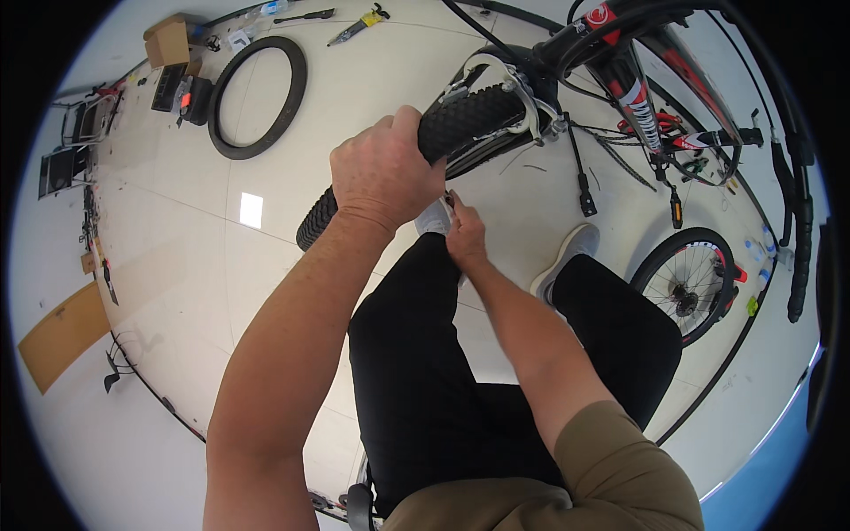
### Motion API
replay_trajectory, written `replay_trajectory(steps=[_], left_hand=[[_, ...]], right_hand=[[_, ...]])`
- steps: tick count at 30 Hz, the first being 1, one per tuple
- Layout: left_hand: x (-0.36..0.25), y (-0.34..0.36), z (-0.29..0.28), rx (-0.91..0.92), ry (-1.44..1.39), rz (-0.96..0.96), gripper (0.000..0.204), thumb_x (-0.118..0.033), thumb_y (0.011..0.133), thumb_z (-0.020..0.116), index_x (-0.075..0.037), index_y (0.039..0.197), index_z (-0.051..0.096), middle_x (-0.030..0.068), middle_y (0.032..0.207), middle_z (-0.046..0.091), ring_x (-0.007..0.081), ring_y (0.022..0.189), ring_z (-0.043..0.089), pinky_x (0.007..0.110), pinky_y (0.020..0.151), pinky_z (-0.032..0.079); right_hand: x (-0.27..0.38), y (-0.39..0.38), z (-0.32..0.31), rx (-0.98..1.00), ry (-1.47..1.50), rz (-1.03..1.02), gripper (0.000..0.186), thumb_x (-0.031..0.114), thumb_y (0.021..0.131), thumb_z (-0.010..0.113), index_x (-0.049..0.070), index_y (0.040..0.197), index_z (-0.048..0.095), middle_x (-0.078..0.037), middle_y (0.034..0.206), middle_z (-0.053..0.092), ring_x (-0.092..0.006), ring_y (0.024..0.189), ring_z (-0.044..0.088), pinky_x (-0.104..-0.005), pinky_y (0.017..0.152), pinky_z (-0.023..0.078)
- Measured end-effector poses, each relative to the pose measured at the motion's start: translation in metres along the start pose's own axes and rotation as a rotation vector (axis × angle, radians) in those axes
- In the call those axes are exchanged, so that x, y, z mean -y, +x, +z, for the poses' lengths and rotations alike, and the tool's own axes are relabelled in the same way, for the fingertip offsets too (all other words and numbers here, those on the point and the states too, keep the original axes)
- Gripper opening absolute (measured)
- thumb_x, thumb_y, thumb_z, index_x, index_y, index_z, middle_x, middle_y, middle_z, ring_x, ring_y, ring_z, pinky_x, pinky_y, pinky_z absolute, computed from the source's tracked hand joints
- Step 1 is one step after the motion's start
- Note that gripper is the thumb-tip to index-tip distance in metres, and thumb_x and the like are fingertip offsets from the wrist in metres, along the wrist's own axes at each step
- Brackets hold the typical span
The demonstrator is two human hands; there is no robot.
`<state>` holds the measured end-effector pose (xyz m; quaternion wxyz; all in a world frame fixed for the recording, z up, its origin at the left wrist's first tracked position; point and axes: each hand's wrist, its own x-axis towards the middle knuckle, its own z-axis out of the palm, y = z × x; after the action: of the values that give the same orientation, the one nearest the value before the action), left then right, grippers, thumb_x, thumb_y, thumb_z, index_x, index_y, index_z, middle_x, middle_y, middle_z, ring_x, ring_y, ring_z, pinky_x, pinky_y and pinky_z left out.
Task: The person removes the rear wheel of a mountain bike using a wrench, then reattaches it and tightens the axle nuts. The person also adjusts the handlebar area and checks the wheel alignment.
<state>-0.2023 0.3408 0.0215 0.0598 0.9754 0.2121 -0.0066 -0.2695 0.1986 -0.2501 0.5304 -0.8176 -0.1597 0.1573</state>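
A bicycle (633,97) stands in front of me, its front wheel towards my legs. My left hand (385,168) is closed over the knobby black tyre (474,119) of that wheel, from above. White brake arms (529,102) straddle the tyre just beyond it. Lower and to the right of the wheel, my right hand (467,234) is closed, with a small dark end showing by the thumb; I cannot make out what it is. The wheel's hub is hidden behind my hands and leg.
A loose tyre (292,106) lies on the tiled floor at the far left, near a cardboard box (168,42). A spoked wheel (686,288) lies at the right. A screwdriver (676,208), a black tool (586,195) and a hand pump (359,25) lie about.
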Motion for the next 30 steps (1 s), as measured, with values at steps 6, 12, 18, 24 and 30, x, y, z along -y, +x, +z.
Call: replay_trajectory(steps=[6, 12, 18, 24, 30], left_hand=[[0.005, -0.004, -0.002, 0.020, 0.001, -0.006, 0.032, -0.031, 0.075, 0.079, -0.011, 0.091, 0.060, 0.0054, 0.078, 0.068, 0.0295, 0.069, 0.069, 0.042, 0.059, 0.053], [0.000, -0.004, -0.003, -0.024, -0.016, 0.026, 0.033, -0.028, 0.071, 0.080, -0.011, 0.085, 0.056, 0.0054, 0.072, 0.064, 0.0282, 0.065, 0.067, 0.040, 0.057, 0.053], [0.002, -0.007, -0.002, -0.031, -0.018, 0.031, 0.033, -0.028, 0.069, 0.081, -0.011, 0.084, 0.057, 0.0053, 0.072, 0.063, 0.0279, 0.065, 0.067, 0.040, 0.057, 0.052], [0.004, -0.010, -0.002, -0.058, -0.046, 0.015, 0.036, -0.028, 0.067, 0.082, -0.011, 0.088, 0.058, 0.0071, 0.075, 0.066, 0.0300, 0.068, 0.068, 0.042, 0.060, 0.053], [-0.005, -0.010, -0.010, 0.195, -0.238, -0.035, 0.041, -0.023, 0.063, 0.081, -0.007, 0.095, 0.059, 0.0164, 0.091, 0.068, 0.0374, 0.090, 0.068, 0.047, 0.082, 0.052]], right_hand=[[-0.012, 0.046, -0.066, 0.157, -0.501, -0.325, 0.046, 0.001, 0.084, 0.051, 0.011, 0.127, 0.065, -0.017, 0.093, 0.063, -0.0383, 0.088, 0.060, -0.0476, 0.083, 0.049], [-0.020, 0.042, -0.055, 0.133, -0.069, 0.497, 0.007, 0.010, 0.087, 0.059, 0.007, 0.089, 0.065, -0.010, 0.071, 0.062, -0.0305, 0.066, 0.060, -0.0454, 0.061, 0.047], [0.040, 0.045, -0.031, 0.242, 1.145, 1.195, 0.020, 0.020, 0.091, 0.069, 0.009, 0.078, 0.057, 0.004, 0.060, 0.036, -0.0097, 0.052, 0.036, -0.0310, 0.051, 0.035], [0.052, 0.058, -0.005, 0.166, 1.363, 1.345, 0.020, 0.021, 0.096, 0.063, 0.013, 0.080, 0.054, 0.004, 0.061, 0.038, -0.0093, 0.049, 0.031, -0.0267, 0.048, 0.030], [0.010, 0.051, -0.019, 0.387, 1.289, 1.050, 0.024, 0.025, 0.095, 0.064, 0.013, 0.114, 0.060, -0.004, 0.104, 0.062, -0.0182, 0.090, 0.059, -0.0340, 0.075, 0.051]])
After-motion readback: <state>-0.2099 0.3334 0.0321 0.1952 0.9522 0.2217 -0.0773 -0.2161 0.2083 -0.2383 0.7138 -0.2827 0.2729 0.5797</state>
